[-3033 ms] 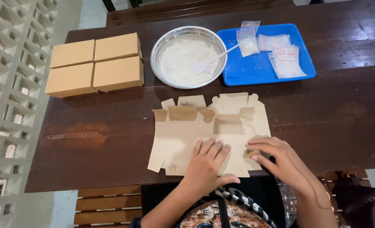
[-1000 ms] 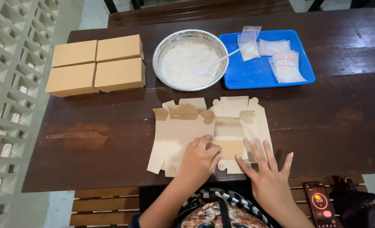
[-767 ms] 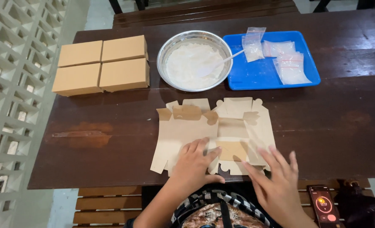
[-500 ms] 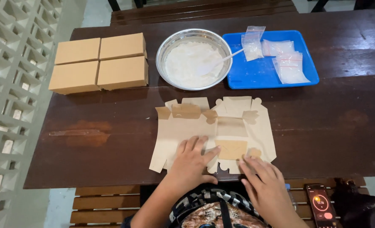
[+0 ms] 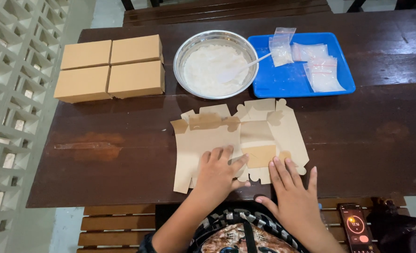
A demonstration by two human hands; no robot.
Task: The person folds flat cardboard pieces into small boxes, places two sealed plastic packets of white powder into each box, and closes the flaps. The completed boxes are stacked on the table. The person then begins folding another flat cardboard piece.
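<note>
A flat, unfolded brown cardboard box blank [image 5: 245, 136] lies on the dark wooden table [image 5: 123, 154] near its front edge. My left hand [image 5: 217, 172] rests palm down on the blank's lower left part, fingers spread. My right hand [image 5: 294, 197] lies flat at the table's front edge, its fingertips touching the blank's lower right flaps. Neither hand grips anything.
Several closed brown boxes [image 5: 110, 68] sit at the back left. A metal bowl [image 5: 216, 64] of white powder with a spoon stands at the back middle. A blue tray [image 5: 292, 77] with small clear filled bags is at the back right. A phone [image 5: 356, 227] lies on the bench.
My right hand has slid back from the blank's right side toward the table's front edge and opened flat. My left hand stayed pressing on the blank.
</note>
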